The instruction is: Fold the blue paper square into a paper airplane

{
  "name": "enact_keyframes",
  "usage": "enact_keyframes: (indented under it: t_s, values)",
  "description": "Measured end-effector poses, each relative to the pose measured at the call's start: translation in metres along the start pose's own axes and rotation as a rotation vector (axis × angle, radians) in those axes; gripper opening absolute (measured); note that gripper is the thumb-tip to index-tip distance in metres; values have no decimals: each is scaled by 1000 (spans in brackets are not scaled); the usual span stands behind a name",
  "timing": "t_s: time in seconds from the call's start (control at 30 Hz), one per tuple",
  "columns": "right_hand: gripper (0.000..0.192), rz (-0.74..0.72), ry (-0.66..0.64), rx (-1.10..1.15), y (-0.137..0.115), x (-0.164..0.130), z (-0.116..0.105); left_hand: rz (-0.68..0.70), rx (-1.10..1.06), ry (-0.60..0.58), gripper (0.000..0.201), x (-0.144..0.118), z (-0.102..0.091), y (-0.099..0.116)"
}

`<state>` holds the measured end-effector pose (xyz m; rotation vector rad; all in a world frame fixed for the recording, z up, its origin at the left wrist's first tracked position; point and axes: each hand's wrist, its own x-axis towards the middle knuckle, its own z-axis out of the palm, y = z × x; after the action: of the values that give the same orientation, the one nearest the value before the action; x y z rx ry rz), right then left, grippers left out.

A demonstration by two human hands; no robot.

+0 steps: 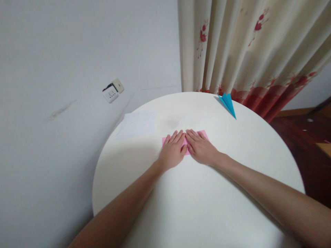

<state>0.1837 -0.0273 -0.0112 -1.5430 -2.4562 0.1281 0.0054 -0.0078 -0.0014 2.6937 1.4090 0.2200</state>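
A pink sheet of paper (203, 133) lies flat on the round white table (196, 206), past its middle. My left hand (172, 150) and my right hand (200, 146) rest side by side on top of it, palms down, fingers stretched forward and nearly touching. The hands cover most of the sheet; only its left and right ends and a strip between the thumbs show. Neither hand grips anything.
A folded blue paper plane (228, 103) lies at the table's far edge. A white sheet of paper (137, 124) lies at the far left of the table. A wall socket (112, 91) is on the wall to the left. A flowered curtain (248, 51) hangs behind the table.
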Motion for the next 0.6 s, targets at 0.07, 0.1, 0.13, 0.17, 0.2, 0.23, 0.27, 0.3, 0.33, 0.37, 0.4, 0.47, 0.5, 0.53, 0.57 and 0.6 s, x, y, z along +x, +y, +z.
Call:
enact_keyframes:
  t_s: [0.07, 0.1, 0.13, 0.17, 0.2, 0.23, 0.27, 0.3, 0.33, 0.37, 0.4, 0.47, 0.5, 0.53, 0.57, 0.6]
  values:
    - [60, -3, 3, 6, 0, 0, 1, 2, -1, 4, 55, 0, 0, 0]
    - [60, -1, 6, 9, 0, 1, 1, 3, -2, 6, 55, 0, 0, 0]
    - [59, 3, 7, 12, 0, 1, 1, 3, -2, 8, 55, 0, 1, 0]
    - [59, 7, 7, 15, 0, 1, 1, 4, -3, 9, 55, 0, 1, -1]
    - [59, 12, 6, 19, 0, 1, 1, 4, -3, 11, 55, 0, 1, -1]
    - [59, 16, 4, 22, 0, 1, 0, 5, -2, 13, 55, 0, 1, -1]
    - [59, 19, 2, 26, -1, 1, 0, 7, -1, 15, 55, 0, 1, -1]
    - [60, 21, 1, 29, -1, 1, -1, 7, 0, 16, 55, 0, 1, 0]
    - [60, 22, -1, 32, -1, 1, -1, 7, -1, 15, 55, 0, 1, 0]
    - [60, 23, -1, 34, -1, 1, -1, 6, -1, 13, 55, 0, 1, 0]
    - [60, 25, 1, 36, -1, 1, -2, 4, -3, 10, 55, 0, 1, 0]
    - [59, 30, 9, 36, -1, 1, -1, 2, -4, 4, 55, 0, 1, 0]
    - [59, 35, 13, 34, -1, 1, -1, 2, -4, 2, 55, 0, 1, 0]
    - [60, 42, 16, 30, -1, 1, -1, 2, -2, 1, 55, 0, 1, 0]
    - [60, 53, 17, 24, -1, 1, -1, 3, 0, 1, 55, 0, 1, 0]
    - [60, 69, 17, 18, 0, 1, -1, 4, 2, 3, 55, 0, 1, 0]
